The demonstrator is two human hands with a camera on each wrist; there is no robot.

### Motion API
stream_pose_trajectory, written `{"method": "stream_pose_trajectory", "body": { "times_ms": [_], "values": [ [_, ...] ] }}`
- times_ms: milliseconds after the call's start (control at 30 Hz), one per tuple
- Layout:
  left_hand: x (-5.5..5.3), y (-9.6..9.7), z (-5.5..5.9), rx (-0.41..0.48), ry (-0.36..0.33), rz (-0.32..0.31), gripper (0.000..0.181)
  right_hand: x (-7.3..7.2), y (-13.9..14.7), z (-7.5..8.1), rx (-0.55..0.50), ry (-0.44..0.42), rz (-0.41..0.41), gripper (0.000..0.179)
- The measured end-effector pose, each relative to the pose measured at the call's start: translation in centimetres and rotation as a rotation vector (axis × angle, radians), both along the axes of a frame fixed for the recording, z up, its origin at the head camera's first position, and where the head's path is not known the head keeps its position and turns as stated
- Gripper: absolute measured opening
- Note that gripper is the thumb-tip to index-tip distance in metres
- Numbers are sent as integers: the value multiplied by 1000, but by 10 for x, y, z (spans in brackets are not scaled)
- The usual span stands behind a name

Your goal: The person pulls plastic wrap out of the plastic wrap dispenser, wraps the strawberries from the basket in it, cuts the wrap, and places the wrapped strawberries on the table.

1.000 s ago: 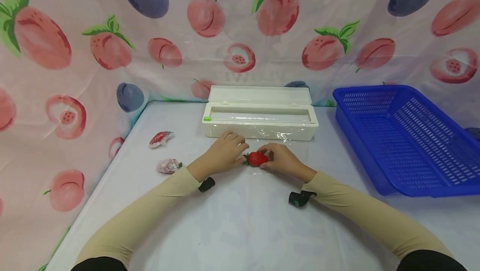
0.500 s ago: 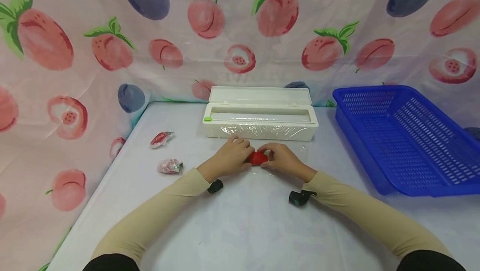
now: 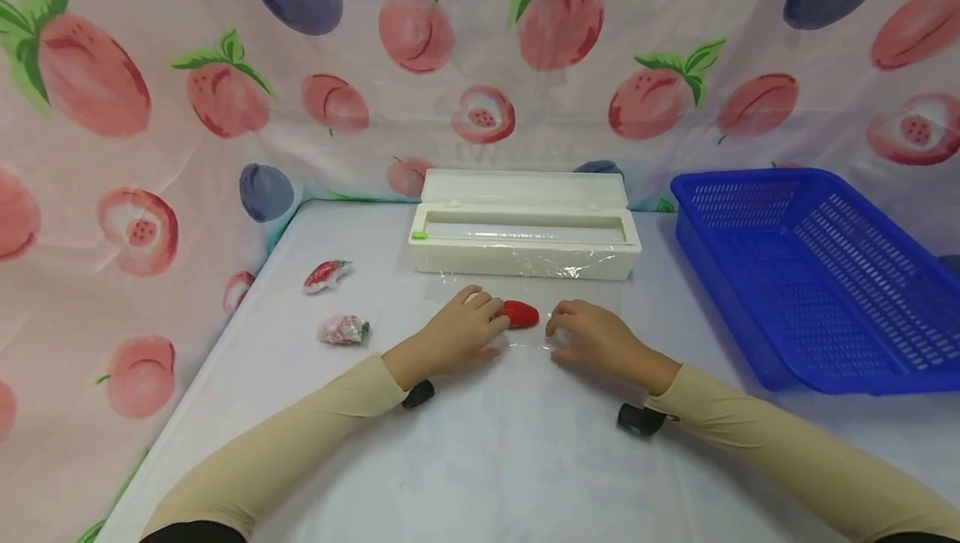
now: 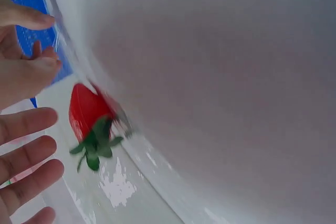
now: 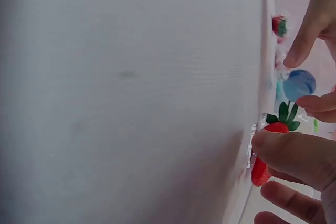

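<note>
A red strawberry (image 3: 521,314) with green leaves (image 4: 97,145) lies on a sheet of clear cling film (image 3: 528,345), which runs down from the white dispenser box (image 3: 525,261). My left hand (image 3: 448,333) is at its leafy end, overlapping the leaves in the head view; in the left wrist view its fingers (image 4: 29,156) are spread beside the fruit, apart from it. My right hand (image 3: 603,344) stands off the strawberry's tip, low over the film's right side. Its thumb (image 5: 294,153) and fingers are parted, with nothing seen gripped between them.
Two film-wrapped strawberries, one farther back (image 3: 326,276) and one nearer (image 3: 345,329), lie on the white table to the left. The dispenser's lid (image 3: 525,188) is raised, showing the film roll (image 3: 525,232). A blue plastic basket (image 3: 720,301) stands at the right.
My right hand has let go of the strawberry and moved right and toward me. My left hand moved in over the leafy end, then drew slightly back.
</note>
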State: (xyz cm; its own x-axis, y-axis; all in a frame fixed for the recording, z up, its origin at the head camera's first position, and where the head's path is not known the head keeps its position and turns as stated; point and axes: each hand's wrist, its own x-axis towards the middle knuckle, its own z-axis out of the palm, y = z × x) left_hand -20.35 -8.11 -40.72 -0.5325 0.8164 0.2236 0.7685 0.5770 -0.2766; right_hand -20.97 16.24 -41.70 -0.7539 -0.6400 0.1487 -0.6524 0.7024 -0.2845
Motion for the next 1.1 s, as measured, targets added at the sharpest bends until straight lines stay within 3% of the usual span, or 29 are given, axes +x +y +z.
{"method": "stream_pose_trajectory", "body": {
  "times_ms": [233, 467, 700, 933, 1100],
  "values": [
    [-5, 14, 0, -86, 24, -44, 24, -2, 2, -2, 43, 45, 7, 6],
    [-10, 18, -4, -132, 115, -43, 8, -4, 1, 0, 54, 58, 26, 11],
    [-10, 19, -2, -59, 79, -4, 12, -7, 3, 3, -16, -2, -32, 6],
    [-15, 37, 1, -65, 97, 20, 43, -12, 6, 11, -76, -56, -58, 12],
    [-19, 49, 0, -99, 133, 50, 28, -14, 6, 12, -85, -63, -57, 13]
  ]
}}
